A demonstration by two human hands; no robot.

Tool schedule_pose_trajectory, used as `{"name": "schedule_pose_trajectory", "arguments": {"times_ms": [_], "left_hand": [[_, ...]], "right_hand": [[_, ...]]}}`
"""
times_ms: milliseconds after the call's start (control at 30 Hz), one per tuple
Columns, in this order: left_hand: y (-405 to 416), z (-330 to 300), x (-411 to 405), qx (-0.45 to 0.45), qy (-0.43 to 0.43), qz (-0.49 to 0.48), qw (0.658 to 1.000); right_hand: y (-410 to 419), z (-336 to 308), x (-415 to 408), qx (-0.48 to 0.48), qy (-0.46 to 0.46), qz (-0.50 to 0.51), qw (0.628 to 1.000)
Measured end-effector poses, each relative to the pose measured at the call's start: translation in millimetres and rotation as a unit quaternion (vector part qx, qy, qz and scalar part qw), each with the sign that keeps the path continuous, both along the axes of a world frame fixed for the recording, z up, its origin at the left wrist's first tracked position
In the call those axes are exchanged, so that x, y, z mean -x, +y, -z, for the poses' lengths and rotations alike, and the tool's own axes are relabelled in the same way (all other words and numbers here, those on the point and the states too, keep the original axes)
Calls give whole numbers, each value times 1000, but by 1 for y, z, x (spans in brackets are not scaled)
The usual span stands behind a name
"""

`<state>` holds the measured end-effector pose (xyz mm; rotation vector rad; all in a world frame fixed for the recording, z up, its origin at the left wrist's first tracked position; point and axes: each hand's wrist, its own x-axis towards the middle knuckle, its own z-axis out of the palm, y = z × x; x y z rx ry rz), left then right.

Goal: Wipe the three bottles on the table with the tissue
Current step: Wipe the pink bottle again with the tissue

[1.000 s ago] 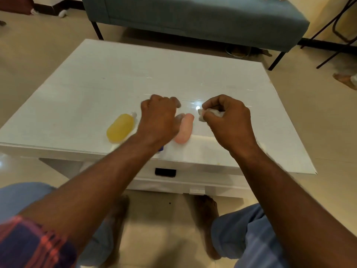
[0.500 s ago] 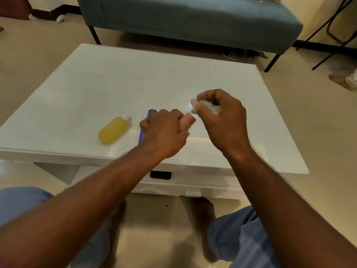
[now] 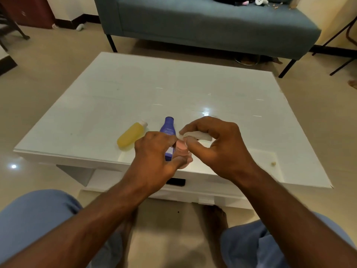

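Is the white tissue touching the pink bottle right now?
Touching. In the head view the crumpled white tissue, pinched in the right hand, presses onto the top of the small pink bottle that the left hand grips.

The blue bottle (image 3: 169,128) lying on the white table (image 3: 193,89) carries a pale band of print across its middle and a white label lower down, but the lettering is too blurred to read.
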<state>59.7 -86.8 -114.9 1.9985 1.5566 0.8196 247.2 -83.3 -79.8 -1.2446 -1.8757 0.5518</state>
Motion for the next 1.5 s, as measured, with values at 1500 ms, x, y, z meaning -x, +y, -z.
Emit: {"name": "schedule_pose_trajectory", "arguments": {"times_ms": [1500], "left_hand": [[8, -17, 15, -96, 64, -13, 993]], "right_hand": [[-3, 7, 5, -102, -21, -5, 995]]}}
